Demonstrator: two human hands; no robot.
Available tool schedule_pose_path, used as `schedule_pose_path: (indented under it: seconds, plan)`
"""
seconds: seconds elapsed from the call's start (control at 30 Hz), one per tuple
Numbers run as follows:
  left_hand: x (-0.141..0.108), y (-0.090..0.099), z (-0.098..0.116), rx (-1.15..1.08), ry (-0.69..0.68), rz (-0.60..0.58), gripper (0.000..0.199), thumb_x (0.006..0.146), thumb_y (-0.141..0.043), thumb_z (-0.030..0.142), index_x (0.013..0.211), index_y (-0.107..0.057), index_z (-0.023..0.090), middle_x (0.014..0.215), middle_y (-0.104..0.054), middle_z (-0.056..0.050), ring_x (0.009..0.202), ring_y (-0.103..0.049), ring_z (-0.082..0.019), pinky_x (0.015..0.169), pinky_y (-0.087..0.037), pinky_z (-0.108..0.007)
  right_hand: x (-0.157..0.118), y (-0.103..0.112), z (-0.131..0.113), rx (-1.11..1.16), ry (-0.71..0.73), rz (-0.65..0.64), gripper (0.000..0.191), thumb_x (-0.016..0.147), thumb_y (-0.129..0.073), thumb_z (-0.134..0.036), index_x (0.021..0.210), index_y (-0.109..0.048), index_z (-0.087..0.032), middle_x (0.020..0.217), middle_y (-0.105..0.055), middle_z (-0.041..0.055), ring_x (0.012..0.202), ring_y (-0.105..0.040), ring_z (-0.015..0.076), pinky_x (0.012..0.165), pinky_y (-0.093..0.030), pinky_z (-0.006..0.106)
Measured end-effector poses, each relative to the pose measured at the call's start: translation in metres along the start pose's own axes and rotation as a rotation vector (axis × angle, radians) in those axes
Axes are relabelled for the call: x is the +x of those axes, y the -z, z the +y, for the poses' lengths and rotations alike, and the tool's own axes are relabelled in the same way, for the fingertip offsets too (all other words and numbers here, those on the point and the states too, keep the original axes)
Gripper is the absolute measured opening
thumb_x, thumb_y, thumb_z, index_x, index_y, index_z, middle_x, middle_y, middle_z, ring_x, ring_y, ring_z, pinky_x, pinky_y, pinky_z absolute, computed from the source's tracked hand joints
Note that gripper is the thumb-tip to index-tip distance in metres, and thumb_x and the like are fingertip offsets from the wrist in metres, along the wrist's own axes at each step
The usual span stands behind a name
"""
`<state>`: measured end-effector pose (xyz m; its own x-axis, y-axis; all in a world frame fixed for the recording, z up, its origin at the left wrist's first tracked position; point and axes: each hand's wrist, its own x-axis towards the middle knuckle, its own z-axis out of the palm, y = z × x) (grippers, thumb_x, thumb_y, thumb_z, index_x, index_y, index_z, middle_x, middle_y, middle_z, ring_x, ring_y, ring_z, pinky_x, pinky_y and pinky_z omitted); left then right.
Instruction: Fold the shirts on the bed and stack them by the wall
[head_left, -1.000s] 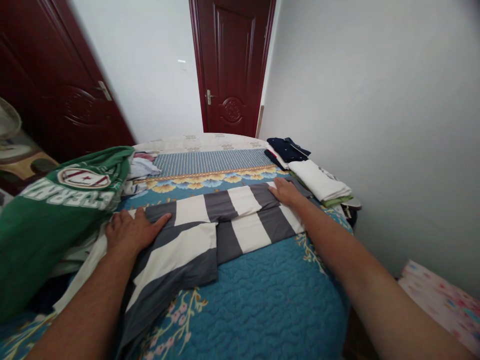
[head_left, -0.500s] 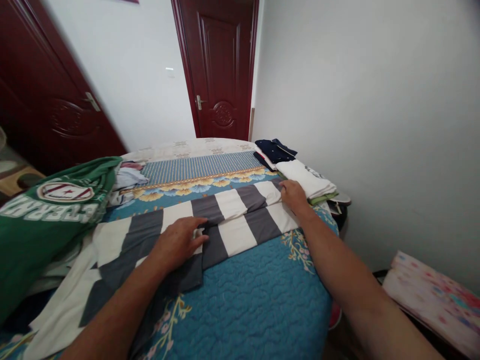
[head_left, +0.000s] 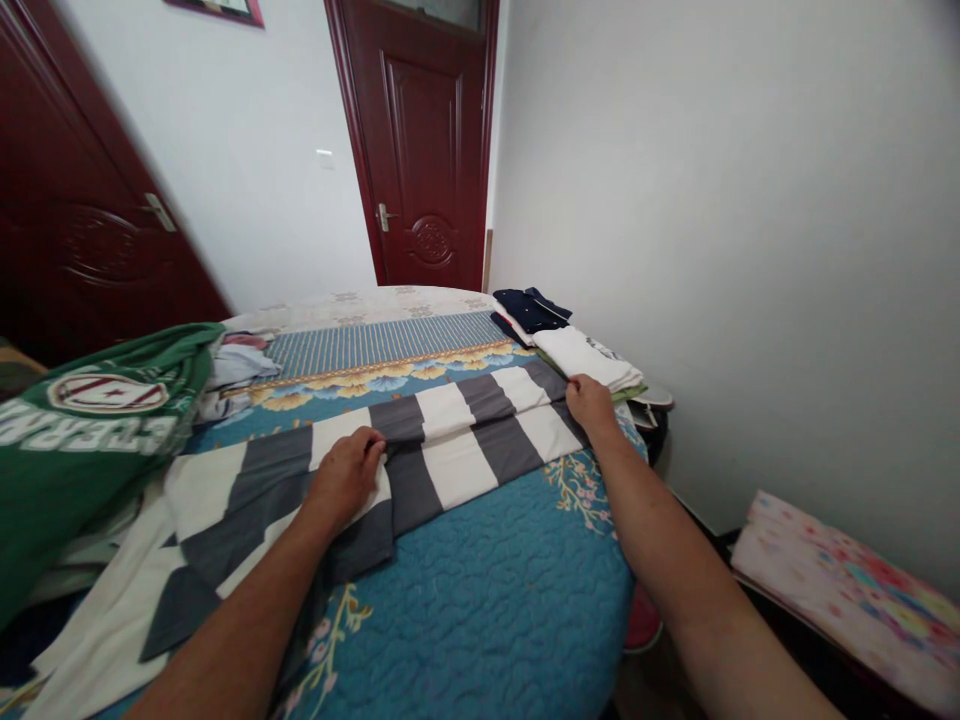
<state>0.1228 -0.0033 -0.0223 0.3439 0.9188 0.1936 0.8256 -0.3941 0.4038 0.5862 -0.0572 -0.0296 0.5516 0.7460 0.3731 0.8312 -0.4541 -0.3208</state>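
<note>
A grey-and-white striped shirt (head_left: 459, 468) lies lengthwise across the bed, folded over along part of its length. Near its middle, my left hand (head_left: 346, 472) has thumb and fingers pinched together on the cloth. My right hand (head_left: 590, 404) is closed on the far right end of the shirt, gripping its edge. The left part of the shirt, partly behind my left forearm, spreads loosely toward the near edge with a sleeve-like piece hanging out.
A heap with a green printed garment (head_left: 97, 440) is at the left. Folded clothes, a white shirt (head_left: 581, 355) and a navy one (head_left: 529, 310), lie at the right edge of the blue quilt (head_left: 480, 620). A floral-patterned box (head_left: 840, 590) stands low at the right.
My left fingers have closed from spread to pinched on the striped shirt. My right hand has shifted slightly along the shirt's right end. The view has tilted up and turned slightly right.
</note>
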Motion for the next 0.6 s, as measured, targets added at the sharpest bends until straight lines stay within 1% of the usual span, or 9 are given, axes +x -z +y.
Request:
schedule_pose_path:
  seconds: [0.1,0.2,0.37,0.47,0.6]
  plan:
    - [0.002,0.0,-0.001,-0.019,0.037,-0.013,0.025,0.105,-0.044,0.036,0.109,-0.065,0.024,0.104,-0.077,-0.009,0.099,-0.071,-0.026,0.086,-0.05,-0.034,-0.003,0.0,-0.007,-0.056,-0.003,-0.024,0.039,0.103,-0.05,-0.024,0.132,-0.075,-0.013,0.12,-0.08,0.017,0.113,-0.074,0.0274,0.101,-0.05,0.033]
    - [0.003,-0.001,-0.002,-0.033,0.037,0.001,0.024,0.105,-0.045,0.037,0.108,-0.065,0.025,0.104,-0.077,-0.008,0.1,-0.071,-0.026,0.085,-0.049,-0.033,-0.005,-0.001,-0.014,-0.097,0.005,-0.065,0.042,0.103,-0.053,-0.027,0.138,-0.07,-0.012,0.124,-0.078,0.0179,0.116,-0.073,0.0288,0.101,-0.05,0.034]
    - [0.003,-0.001,-0.003,-0.07,0.036,-0.005,0.024,0.104,-0.045,0.038,0.107,-0.065,0.025,0.103,-0.077,-0.007,0.097,-0.071,-0.026,0.082,-0.048,-0.033,-0.005,-0.004,-0.022,-0.154,0.011,-0.081,0.045,0.104,-0.055,-0.03,0.144,-0.065,-0.011,0.129,-0.075,0.0208,0.117,-0.072,0.0298,0.101,-0.051,0.036]
    - [0.003,0.0,-0.003,-0.082,0.05,-0.013,0.026,0.103,-0.045,0.039,0.108,-0.065,0.025,0.103,-0.077,-0.008,0.096,-0.071,-0.026,0.081,-0.048,-0.034,-0.004,-0.008,-0.022,-0.14,0.027,-0.089,0.043,0.104,-0.056,-0.029,0.143,-0.067,-0.014,0.13,-0.075,0.0185,0.118,-0.071,0.028,0.102,-0.051,0.035]
    - [0.004,-0.002,-0.005,-0.102,0.038,-0.007,0.026,0.103,-0.044,0.041,0.106,-0.065,0.025,0.101,-0.076,-0.007,0.096,-0.071,-0.026,0.081,-0.048,-0.034,0.0,-0.013,-0.016,-0.05,0.034,-0.036,0.04,0.1,-0.053,-0.019,0.134,-0.074,-0.016,0.133,-0.073,0.0162,0.122,-0.069,0.025,0.108,-0.049,0.033]
